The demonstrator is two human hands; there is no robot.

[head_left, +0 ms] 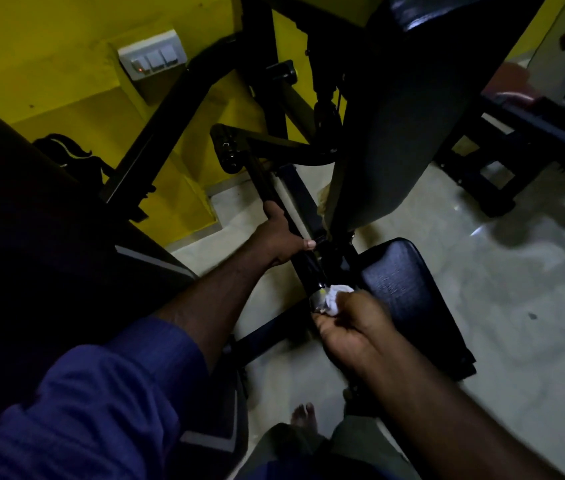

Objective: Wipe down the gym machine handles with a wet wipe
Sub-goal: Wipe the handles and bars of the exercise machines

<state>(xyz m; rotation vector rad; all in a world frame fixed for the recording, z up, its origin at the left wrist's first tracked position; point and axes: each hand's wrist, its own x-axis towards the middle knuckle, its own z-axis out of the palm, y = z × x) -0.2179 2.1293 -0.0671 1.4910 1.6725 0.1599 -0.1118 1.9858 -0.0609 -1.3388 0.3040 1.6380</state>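
Both our hands are on the machine: our left hand (283, 235) is wrapped round the black handle (310, 268) higher up, while our right hand (352, 323) pinches the crumpled wet wipe (336, 297) against its lower end, beside the seat pad (412, 299). We judge it best to curl the wipe round the bar and draw it along firmly. No brand or writing is legible.

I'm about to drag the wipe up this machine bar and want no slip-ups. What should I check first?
1. Grip on the wet wipe by the right hand: ok.
2. Contact of wipe with the handle at its lower end: ok.
3. Steadying grip of the left hand on the handle: ok.
4. Clear run up the handle: not ok, left hand sits on it.
5. Wipe wet enough: cannot tell.
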